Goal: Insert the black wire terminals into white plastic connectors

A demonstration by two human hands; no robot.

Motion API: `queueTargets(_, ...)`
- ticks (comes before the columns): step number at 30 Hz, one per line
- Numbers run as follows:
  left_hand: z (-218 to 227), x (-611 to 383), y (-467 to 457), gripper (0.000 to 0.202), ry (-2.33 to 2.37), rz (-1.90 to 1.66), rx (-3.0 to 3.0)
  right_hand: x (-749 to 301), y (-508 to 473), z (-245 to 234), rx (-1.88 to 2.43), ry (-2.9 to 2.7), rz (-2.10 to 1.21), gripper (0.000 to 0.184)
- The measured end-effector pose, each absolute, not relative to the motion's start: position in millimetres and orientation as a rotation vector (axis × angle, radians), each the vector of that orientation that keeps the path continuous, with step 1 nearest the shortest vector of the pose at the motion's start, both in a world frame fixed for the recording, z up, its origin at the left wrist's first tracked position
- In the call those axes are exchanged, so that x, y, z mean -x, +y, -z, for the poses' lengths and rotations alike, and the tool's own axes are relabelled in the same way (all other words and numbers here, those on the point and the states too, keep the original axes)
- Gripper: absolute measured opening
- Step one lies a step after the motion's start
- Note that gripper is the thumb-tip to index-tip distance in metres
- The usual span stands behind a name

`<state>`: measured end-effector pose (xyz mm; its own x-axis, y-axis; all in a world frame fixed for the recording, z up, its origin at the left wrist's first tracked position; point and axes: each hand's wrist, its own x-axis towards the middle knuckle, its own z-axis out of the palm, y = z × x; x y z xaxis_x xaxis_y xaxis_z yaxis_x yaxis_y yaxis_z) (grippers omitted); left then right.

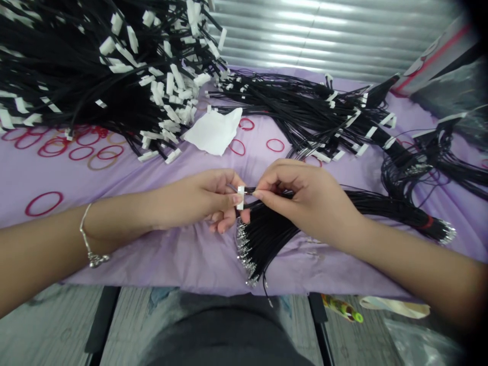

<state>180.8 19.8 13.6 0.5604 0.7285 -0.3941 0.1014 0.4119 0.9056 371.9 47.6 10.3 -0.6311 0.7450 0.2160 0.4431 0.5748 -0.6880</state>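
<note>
My left hand [206, 201] pinches a small white connector [240, 197] between thumb and fingertips. My right hand [301, 198] is closed in a pinch on a thin black wire [249, 191] whose end meets the connector. Under my right hand lies a bundle of black wires [385, 206] with bare metal terminals [246, 256] fanned out toward the table's near edge. Both hands meet over the purple cloth [171, 254] near the middle front.
A big heap of black wires with white connectors [114, 66] fills the back left; another such bunch [328, 117] lies back right. Red rubber bands [43, 203] are scattered on the cloth. A white paper scrap [214, 131] lies in the middle. A corrugated metal wall [324, 35] stands behind.
</note>
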Motion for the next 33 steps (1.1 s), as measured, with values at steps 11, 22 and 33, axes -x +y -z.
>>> queueTargets(11,-8.7,-180.8,18.5,0.009,0.882,-0.524,-1.095,-374.5,46.4,-15.7,1.042,-2.49,-0.714,0.011)
queueTargets(22,-12.3,-175.2,20.4,0.01,0.783,-0.474,-1.029,-376.3,51.9,-12.5,1.04,-2.298,-1.176,0.013)
queueTargets(33,-9.4,-175.6,21.8,0.015,0.759,-0.535,-0.994,-374.0,54.8,-9.1,0.883,-2.277,-1.137,0.008)
